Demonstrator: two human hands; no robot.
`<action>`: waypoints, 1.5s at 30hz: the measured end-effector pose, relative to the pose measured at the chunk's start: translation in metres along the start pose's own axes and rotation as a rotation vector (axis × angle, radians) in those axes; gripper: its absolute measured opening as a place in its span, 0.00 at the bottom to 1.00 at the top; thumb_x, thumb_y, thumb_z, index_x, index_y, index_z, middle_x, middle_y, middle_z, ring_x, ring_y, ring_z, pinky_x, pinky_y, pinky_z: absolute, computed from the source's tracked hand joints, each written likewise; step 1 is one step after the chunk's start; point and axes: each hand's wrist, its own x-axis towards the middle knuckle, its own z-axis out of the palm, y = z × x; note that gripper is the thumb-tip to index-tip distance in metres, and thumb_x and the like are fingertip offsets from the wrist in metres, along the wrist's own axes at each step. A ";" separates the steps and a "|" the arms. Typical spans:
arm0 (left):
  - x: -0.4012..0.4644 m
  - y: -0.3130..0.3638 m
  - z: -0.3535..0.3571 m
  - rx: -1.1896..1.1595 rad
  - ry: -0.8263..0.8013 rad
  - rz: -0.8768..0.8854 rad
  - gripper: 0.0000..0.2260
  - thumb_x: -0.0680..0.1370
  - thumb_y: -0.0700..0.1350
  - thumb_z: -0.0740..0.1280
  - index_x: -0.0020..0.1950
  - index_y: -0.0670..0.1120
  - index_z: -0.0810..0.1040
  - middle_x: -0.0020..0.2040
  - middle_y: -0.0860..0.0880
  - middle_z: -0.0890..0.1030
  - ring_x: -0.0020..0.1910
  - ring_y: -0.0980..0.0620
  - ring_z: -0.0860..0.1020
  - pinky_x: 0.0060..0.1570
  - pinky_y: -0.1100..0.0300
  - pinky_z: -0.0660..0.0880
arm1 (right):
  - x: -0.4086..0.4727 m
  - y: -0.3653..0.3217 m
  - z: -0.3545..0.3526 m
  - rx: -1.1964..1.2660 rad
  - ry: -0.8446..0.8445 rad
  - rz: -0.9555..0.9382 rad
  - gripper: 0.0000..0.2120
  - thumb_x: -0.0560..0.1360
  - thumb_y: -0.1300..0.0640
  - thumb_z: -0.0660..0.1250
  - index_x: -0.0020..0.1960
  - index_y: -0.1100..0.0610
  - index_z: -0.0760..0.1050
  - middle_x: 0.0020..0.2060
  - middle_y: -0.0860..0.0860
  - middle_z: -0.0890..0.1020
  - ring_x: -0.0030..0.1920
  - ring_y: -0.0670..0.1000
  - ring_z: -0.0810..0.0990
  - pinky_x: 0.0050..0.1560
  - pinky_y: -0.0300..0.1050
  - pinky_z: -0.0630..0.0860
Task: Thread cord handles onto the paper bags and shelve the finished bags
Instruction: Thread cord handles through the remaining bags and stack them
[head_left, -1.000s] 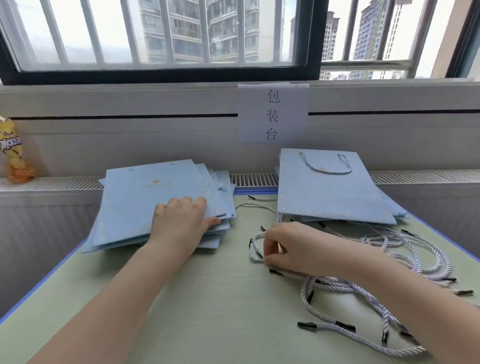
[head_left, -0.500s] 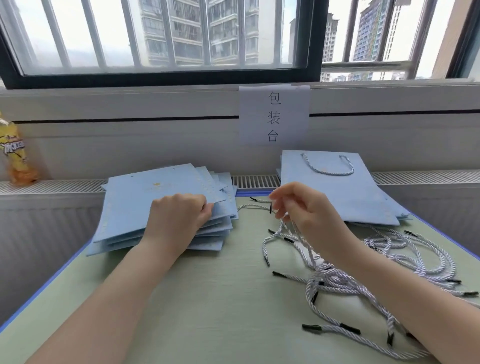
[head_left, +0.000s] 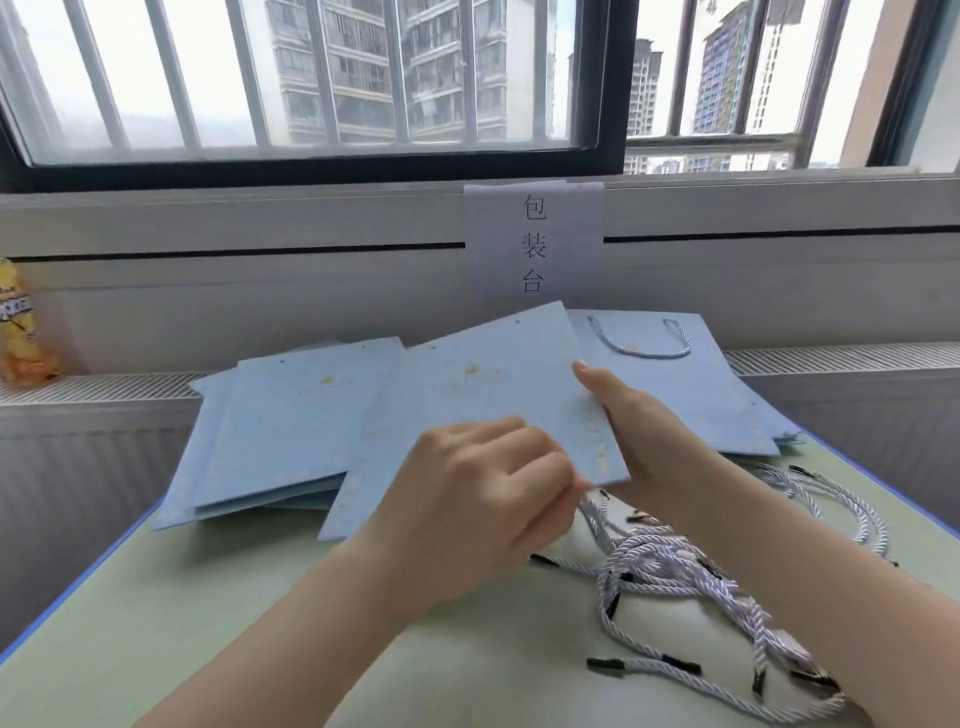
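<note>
A flat light-blue paper bag (head_left: 483, 395) is lifted off the table, tilted, between both hands. My left hand (head_left: 478, 493) grips its lower edge with curled fingers. My right hand (head_left: 639, 431) holds its right edge, thumb on top; white twisted cords hang below this hand, but whether it holds one is hidden. A stack of blue bags without handles (head_left: 280, 431) lies at the left. At the back right lies a stack of bags with cord handles (head_left: 670, 374). A tangle of loose white cords with black tips (head_left: 675, 577) lies on the green table at the right.
The green table (head_left: 208, 623) has a blue edge and butts against a white radiator cover under a barred window. A paper sign with three characters (head_left: 533, 244) hangs on the sill. An orange and yellow snack packet (head_left: 21, 332) stands at the far left.
My left hand has pulled the top bag off the left stack and raised it toward the middle. My right hand left the cord pile, lifted cords, then took the bag's right edge.
</note>
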 end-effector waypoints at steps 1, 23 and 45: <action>-0.001 0.000 0.002 -0.022 -0.052 -0.001 0.17 0.81 0.46 0.58 0.36 0.44 0.77 0.37 0.52 0.81 0.34 0.49 0.77 0.30 0.56 0.72 | 0.000 -0.002 -0.003 -0.069 0.031 -0.019 0.13 0.80 0.56 0.57 0.50 0.64 0.75 0.36 0.57 0.83 0.31 0.52 0.82 0.26 0.39 0.76; -0.016 -0.065 0.002 -1.342 0.430 -1.559 0.25 0.80 0.32 0.57 0.74 0.52 0.60 0.60 0.43 0.79 0.44 0.46 0.82 0.38 0.51 0.80 | 0.014 -0.030 -0.045 -1.196 0.550 -0.583 0.09 0.79 0.61 0.58 0.50 0.55 0.77 0.37 0.46 0.76 0.41 0.49 0.74 0.40 0.41 0.65; -0.017 -0.015 0.027 -0.174 -0.487 -1.062 0.10 0.79 0.44 0.57 0.50 0.45 0.77 0.46 0.50 0.79 0.47 0.48 0.76 0.48 0.53 0.74 | -0.016 -0.016 0.005 -0.508 -0.056 -0.810 0.13 0.77 0.70 0.62 0.58 0.58 0.73 0.41 0.51 0.83 0.36 0.50 0.81 0.42 0.38 0.76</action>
